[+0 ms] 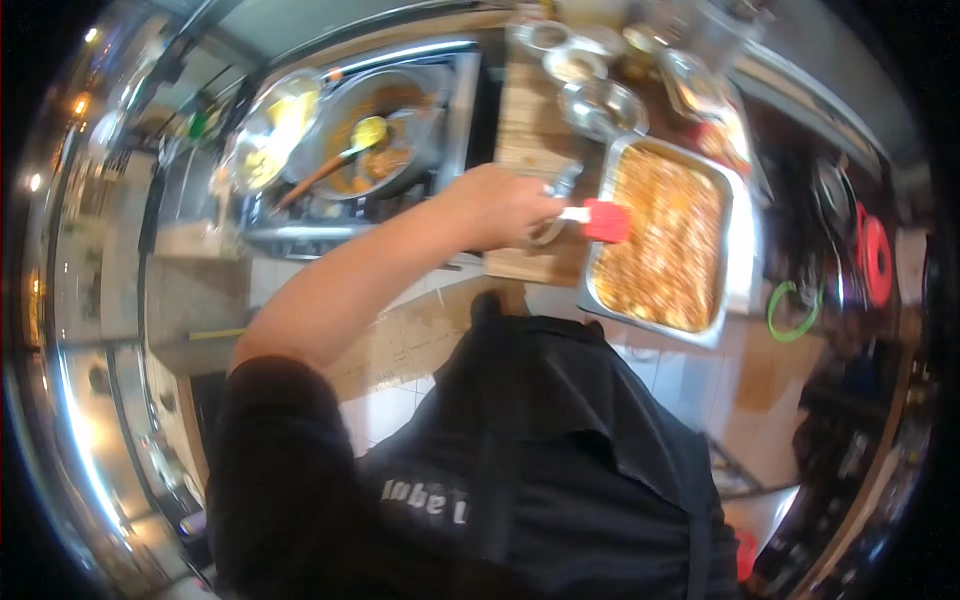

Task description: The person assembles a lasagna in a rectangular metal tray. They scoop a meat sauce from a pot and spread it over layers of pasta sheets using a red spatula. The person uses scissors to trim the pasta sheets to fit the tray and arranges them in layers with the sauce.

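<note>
My left hand is closed round the pale handle of a red silicone spatula. Its square head is over the left edge of a rectangular metal tray; blur hides whether it touches the food. Orange-brown saucy food covers the tray's inside, glossy in the middle. Just below my fingers shows a small round rim, too blurred to name. My right hand is out of view.
Left of the wooden board, a stove carries a large pan of sauce with a wooden-handled spoon. Beside it sits a metal bowl of yellow food. Behind the tray stand a steel bowl and several small dishes.
</note>
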The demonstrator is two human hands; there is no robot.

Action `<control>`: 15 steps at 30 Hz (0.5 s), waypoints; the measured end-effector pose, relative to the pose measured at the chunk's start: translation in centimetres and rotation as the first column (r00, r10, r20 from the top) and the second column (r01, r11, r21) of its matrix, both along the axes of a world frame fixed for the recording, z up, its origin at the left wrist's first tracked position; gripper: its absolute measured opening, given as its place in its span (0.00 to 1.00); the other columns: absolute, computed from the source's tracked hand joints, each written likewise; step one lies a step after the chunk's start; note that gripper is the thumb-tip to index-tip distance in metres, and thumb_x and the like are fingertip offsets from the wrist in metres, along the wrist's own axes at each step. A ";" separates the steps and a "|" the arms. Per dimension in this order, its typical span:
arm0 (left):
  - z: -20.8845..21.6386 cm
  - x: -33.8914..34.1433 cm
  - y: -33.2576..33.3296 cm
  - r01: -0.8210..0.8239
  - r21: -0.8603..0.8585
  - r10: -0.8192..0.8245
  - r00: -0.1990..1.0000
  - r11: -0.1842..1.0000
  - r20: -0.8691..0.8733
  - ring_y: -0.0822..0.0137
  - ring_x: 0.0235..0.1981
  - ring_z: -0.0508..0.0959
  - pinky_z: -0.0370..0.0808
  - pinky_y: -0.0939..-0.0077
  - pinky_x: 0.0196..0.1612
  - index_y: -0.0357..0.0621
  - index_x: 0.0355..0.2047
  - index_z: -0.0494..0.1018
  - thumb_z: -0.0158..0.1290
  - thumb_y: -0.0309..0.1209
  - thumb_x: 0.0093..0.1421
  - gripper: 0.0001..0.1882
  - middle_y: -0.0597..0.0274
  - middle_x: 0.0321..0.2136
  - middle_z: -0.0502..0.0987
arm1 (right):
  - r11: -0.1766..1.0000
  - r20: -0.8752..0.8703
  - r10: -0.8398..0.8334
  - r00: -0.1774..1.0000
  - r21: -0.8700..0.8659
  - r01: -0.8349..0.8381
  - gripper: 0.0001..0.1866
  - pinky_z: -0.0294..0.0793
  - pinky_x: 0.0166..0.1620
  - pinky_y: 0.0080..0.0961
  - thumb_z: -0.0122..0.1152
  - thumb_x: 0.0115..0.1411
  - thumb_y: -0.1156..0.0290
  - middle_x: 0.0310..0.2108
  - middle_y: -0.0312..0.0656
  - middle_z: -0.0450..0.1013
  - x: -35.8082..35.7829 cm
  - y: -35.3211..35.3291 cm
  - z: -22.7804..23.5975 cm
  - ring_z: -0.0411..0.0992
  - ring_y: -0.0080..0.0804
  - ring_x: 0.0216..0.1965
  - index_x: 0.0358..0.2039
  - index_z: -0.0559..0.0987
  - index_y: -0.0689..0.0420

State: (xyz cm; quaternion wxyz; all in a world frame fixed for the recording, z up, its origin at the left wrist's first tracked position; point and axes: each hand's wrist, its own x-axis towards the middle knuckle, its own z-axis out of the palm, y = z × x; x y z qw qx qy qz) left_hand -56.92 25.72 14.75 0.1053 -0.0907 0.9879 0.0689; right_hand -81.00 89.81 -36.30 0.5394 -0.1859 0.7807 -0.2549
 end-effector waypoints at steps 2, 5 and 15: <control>0.1 3.2 -0.4 -0.128 0.035 0.132 0.957 0.991 -0.260 0.48 0.41 0.89 0.85 0.48 0.41 0.58 0.54 0.82 0.59 0.41 0.73 0.12 0.57 0.41 0.85 | 0.996 -0.011 0.074 0.997 0.051 -0.073 0.12 0.84 0.42 0.37 0.76 0.66 0.67 0.34 0.43 0.87 -0.3 -5.6 3.7 0.84 0.34 0.33 0.49 0.88 0.54; 1.6 9.4 -0.6 -0.312 0.285 0.418 0.760 0.906 -0.498 0.42 0.38 0.86 0.83 0.45 0.42 0.52 0.55 0.82 0.60 0.38 0.74 0.13 0.54 0.41 0.85 | 0.979 -0.061 0.159 0.985 0.141 -0.149 0.12 0.84 0.42 0.38 0.76 0.66 0.67 0.34 0.43 0.87 0.3 -12.3 10.3 0.84 0.34 0.33 0.49 0.88 0.54; -2.1 27.2 -9.7 -0.773 0.230 0.797 0.516 0.591 -0.313 0.36 0.45 0.87 0.84 0.42 0.48 0.37 0.51 0.79 0.58 0.28 0.67 0.14 0.40 0.42 0.84 | 0.935 -0.183 0.313 0.932 0.232 -0.269 0.13 0.84 0.42 0.39 0.75 0.66 0.67 0.34 0.44 0.87 7.3 -26.9 18.6 0.85 0.36 0.34 0.49 0.88 0.54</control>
